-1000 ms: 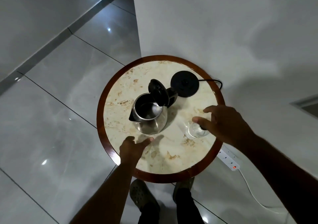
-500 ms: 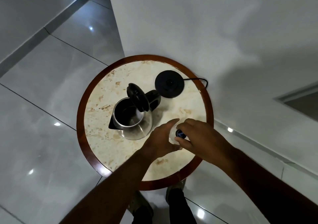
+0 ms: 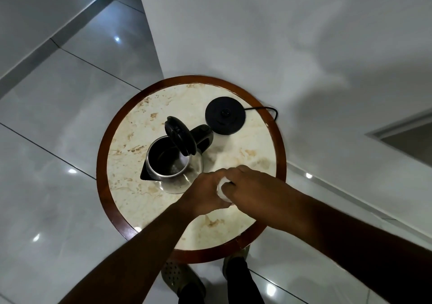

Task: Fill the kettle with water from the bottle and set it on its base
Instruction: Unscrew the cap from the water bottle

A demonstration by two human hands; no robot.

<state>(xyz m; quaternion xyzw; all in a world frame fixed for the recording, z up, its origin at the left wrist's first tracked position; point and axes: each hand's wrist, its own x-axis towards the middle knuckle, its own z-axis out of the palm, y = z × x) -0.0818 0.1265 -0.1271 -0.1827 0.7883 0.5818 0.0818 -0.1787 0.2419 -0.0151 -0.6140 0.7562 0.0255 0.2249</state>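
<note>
1. Clearly at the opening step: both hands wrapped on the bottle (image 3: 221, 188), upright on the counter (image 3: 131, 128) just right of the kettle (image 3: 173, 163).
2. Left hand (image 3: 204, 192) curled round the bottle's body, steadying it; right hand (image 3: 247, 186) closed over the top, fingers bunched where a cap would sit. Cap itself hidden under the fingers, so whether on, loose or off cannot be told.
3. Only a pale sliver of the bottle showing between the two hands; water level not visible.
4. Kettle standing on the counter with lid (image 3: 180, 135) flipped up and mouth open toward the camera, inside dark and apparently dry. Spout pointing left, handle toward the base (image 3: 225, 114).
5. Base bare at the back of the counter, just beyond the kettle handle, cord trailing off to the right.
6. Next, by judgement: cap off, bottle lifted and tipped over the open mouth, neck kept clear of the raised lid.
7. Pouring, closing the lid and seating the kettle on the base all not yet done.
</note>
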